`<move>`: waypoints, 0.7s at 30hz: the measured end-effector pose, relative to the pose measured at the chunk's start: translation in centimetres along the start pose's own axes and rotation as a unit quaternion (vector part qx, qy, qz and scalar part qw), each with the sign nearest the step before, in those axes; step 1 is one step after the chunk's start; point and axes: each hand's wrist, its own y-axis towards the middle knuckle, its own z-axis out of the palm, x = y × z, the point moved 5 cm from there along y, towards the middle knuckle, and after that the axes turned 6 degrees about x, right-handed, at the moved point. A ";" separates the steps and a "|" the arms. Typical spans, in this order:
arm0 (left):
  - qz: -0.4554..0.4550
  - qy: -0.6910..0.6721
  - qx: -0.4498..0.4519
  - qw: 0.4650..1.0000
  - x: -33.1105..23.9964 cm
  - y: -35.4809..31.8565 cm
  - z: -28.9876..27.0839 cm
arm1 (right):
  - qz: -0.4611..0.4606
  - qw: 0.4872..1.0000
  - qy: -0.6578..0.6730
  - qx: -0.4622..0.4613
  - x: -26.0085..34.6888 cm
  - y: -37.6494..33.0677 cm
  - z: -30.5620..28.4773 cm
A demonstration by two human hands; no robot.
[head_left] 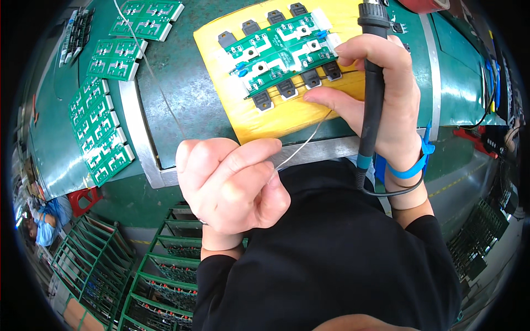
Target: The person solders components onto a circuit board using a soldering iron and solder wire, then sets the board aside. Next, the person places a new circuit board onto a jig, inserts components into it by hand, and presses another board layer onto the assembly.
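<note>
Wire (307,143) held in your clenched left hand (229,185); black corded tool (371,105) grasped in your right hand (398,99), just beside green circuit board (280,54). Board lies on yellow pad (248,124), black components (286,87) along long sides.

Blk top (331,248) w/ blue wristband (409,171)

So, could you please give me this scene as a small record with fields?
Workpiece: green rectangular circuit board with flat black components along two edges
Support: flat yellow pad on green metal-edged bench
Left grip: closed on thin silvery wire
Right grip: holds black cylindrical tool handle; thumb and forefinger near the board, contact unclear
Right wrist: blue band
Bench left: more green circuit boards
</note>
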 end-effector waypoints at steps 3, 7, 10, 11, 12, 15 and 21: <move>-0.006 0.002 -0.006 1.000 0.2 0.1 0.1 | 0.030 0.999 -0.021 0.004 -0.2 -0.3 -0.2; -0.014 0.028 -0.001 0.999 0.5 0.8 0.2 | 0.021 0.999 -0.020 0.013 -0.3 -0.3 -0.5; -0.006 0.037 0.017 0.999 0.5 1.1 0.4 | 0.021 0.999 0.010 -0.026 -0.2 -0.6 -0.8; -0.007 0.031 0.023 0.999 0.6 1.0 0.5 | 0.022 0.997 0.033 -0.071 -0.2 -0.9 -1.1; -0.004 0.038 0.025 0.999 0.6 1.0 0.7 | 0.037 0.995 0.056 -0.076 -0.1 -1.4 -1.5; 0.004 0.027 0.011 1.000 0.7 0.9 1.0 | 0.026 0.988 0.127 -0.088 -0.4 -1.9 -2.4; 0.007 0.018 0.007 1.000 0.7 0.9 1.1 | 0.028 0.989 0.103 -0.097 -0.5 -3.4 -4.2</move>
